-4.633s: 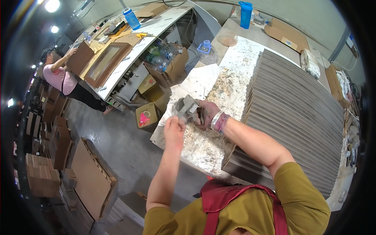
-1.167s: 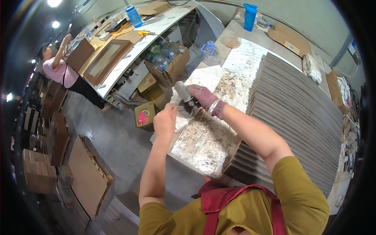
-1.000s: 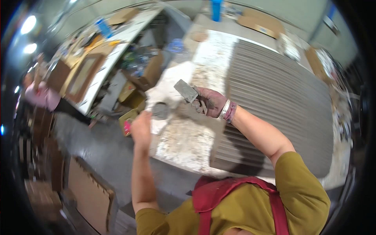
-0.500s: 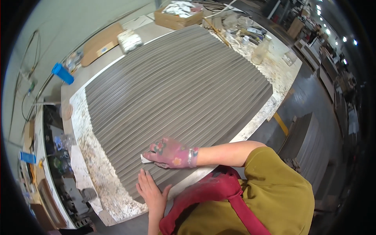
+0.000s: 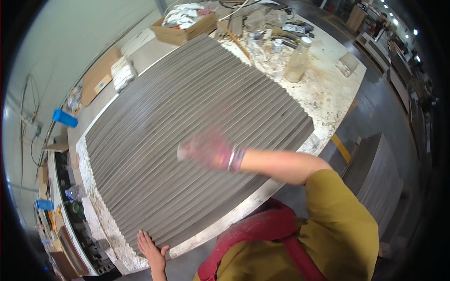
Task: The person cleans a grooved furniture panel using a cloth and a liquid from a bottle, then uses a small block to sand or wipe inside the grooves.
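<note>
Overhead view of a speckled stone-topped desk point(image 5: 328, 100) carrying a broad spread of grey ribbed slats point(image 5: 187, 136), laid edge over edge in shallow overlapping rows. Long axis of each slat running from lower left to upper right across the picture; the stack as a whole fanning out from the near edge toward the far one.

Right hand point(image 5: 208, 151) in a stained pink glove, motion-blurred, held over the middle of the slats with the forearm coming in from the right. A small pale object at its fingertips, too blurred to identify; degree of closure not discernible, nor whether the glove touches the surface. Slats lying directly beneath and to all sides of this hand, so clearly the nearer of the two to the middle rows.

Left hand point(image 5: 152, 250) bare, flat and open, fingers spread, resting at the near lower corner where the slats meet the desk rim; nothing gripped.

Far end of the desk: cardboard box point(image 5: 187, 23) of pale scraps, clear plastic bottle point(image 5: 297, 61) standing upright, scattered tools and small tins. Blue cylinder point(image 5: 64, 118) at the left, well apart from the slats. Red apron strap over a mustard-yellow shirt at the lower edge.
</note>
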`<move>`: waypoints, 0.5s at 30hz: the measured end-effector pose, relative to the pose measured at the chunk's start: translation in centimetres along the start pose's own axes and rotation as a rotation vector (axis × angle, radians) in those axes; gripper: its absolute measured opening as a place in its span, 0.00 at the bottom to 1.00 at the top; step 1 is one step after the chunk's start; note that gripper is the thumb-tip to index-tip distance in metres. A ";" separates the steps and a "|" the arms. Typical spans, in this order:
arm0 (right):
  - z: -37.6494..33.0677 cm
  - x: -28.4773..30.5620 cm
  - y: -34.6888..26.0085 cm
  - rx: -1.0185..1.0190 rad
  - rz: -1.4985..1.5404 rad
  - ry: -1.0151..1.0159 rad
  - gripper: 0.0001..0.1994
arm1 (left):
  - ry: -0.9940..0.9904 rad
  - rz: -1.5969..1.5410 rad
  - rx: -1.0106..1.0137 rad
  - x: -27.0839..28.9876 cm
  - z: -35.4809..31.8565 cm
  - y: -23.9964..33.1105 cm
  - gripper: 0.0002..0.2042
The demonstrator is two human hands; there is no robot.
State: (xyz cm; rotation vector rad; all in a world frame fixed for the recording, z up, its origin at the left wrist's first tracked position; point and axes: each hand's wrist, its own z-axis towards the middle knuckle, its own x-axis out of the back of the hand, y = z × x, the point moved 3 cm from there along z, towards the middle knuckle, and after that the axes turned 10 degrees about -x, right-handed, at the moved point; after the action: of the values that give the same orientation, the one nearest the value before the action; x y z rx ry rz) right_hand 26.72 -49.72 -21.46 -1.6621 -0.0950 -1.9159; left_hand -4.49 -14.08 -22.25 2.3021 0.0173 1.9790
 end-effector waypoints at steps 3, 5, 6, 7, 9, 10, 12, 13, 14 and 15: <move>-1.5 0.1 -0.6 -0.230 0.250 -0.225 0.12 | -0.011 0.011 -0.004 0.3 -0.4 0.2 0.52; -2.3 3.8 11.2 0.044 0.115 0.463 0.18 | -0.030 -0.022 -0.023 0.8 0.5 1.0 0.52; -1.1 7.7 15.3 -0.398 0.103 0.054 0.14 | -0.025 0.003 -0.025 0.4 -0.2 0.6 0.52; -1.5 10.3 20.1 -0.484 -0.146 0.118 0.13 | -0.022 0.013 -0.039 0.2 -0.1 0.3 0.52; -3.8 12.2 28.8 -0.629 -0.346 0.205 0.16 | -0.002 0.020 -0.060 -0.4 0.8 0.3 0.51; -3.1 12.0 27.8 -0.680 -0.325 0.174 0.16 | -0.011 0.019 -0.046 -0.4 0.9 0.3 0.51; -1.6 10.4 19.8 -0.503 -0.291 0.133 0.17 | -0.039 0.028 0.002 0.1 0.1 0.5 0.51; -1.7 9.7 16.3 -0.290 -0.285 0.124 0.18 | -0.039 0.032 -0.004 0.0 -0.4 0.4 0.51; -1.8 9.9 16.7 -0.304 -0.262 0.158 0.18 | -0.020 0.034 -0.025 0.0 -0.2 0.4 0.51; -1.6 9.2 17.5 -0.305 -0.229 0.189 0.18 | -0.003 0.039 -0.031 0.0 -0.7 0.4 0.51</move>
State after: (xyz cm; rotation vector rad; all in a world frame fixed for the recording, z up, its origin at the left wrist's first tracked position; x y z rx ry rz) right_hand 33.21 -68.25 -18.94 -1.7102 0.0906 -2.3479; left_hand -5.16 -14.38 -22.09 2.3035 -0.0587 1.9801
